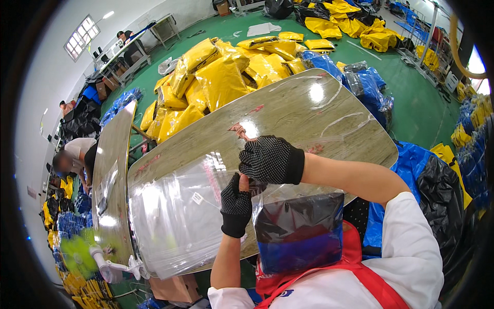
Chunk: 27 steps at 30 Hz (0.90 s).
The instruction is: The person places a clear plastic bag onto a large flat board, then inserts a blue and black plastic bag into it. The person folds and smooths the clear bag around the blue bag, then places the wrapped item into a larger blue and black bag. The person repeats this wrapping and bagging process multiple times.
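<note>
A clear plastic bag [301, 203] with folded black and blue sheeting [298, 232] inside leans against my front at the table's near edge. My left hand [236, 205], in a black dotted glove with a bare thumb tip, is closed at the bag's upper left corner. Right beside it, my right hand [271, 159] is closed in a matching glove, its knuckles up; the fingertips are mostly hidden. Loose clear film runs from both hands down to the package. A stack of flat clear bags [175, 221] lies left of my hands. Just beyond the right hand is a crumpled pinkish scrap [240, 130].
Yellow packages [221, 82] are heaped beyond the wood-patterned table [288, 110]. Blue packages [363, 85] lie past its far right corner. Blue and black sheeting [437, 190] hangs at my right. A green fan [80, 252] stands left, near a person [80, 157] bending by another table [110, 180].
</note>
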{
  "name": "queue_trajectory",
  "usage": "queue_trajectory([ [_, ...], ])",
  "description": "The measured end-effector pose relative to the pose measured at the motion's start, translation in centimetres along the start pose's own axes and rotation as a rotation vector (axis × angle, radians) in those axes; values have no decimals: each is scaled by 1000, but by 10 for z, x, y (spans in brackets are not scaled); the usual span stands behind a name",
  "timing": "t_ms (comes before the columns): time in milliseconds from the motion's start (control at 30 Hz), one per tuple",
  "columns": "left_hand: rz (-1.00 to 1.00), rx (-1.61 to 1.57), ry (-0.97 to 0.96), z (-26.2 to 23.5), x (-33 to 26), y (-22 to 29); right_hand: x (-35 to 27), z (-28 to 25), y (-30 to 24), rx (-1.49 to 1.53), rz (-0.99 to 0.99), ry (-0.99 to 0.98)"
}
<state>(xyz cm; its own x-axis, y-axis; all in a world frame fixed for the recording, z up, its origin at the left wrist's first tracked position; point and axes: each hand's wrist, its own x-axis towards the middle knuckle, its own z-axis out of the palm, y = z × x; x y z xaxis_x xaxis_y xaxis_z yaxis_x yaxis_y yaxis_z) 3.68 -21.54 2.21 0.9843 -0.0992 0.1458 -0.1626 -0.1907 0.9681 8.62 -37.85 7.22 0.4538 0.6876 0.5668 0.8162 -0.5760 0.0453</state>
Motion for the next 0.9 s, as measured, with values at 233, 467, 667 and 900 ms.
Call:
queue_trajectory([
  [233,-125,-317,-55,-11,9,8,-118,-93,205,296,1007,449],
  [467,-95,-294,22,-22,10,-4,-212,-66,103,750,978,450],
  [667,-307,63,-169,-61,17,38,-150,-70,35,1381,1329,111],
  [900,-5,-179,-482,-86,-44,-26,-190,-72,-17,1369,889,-3],
])
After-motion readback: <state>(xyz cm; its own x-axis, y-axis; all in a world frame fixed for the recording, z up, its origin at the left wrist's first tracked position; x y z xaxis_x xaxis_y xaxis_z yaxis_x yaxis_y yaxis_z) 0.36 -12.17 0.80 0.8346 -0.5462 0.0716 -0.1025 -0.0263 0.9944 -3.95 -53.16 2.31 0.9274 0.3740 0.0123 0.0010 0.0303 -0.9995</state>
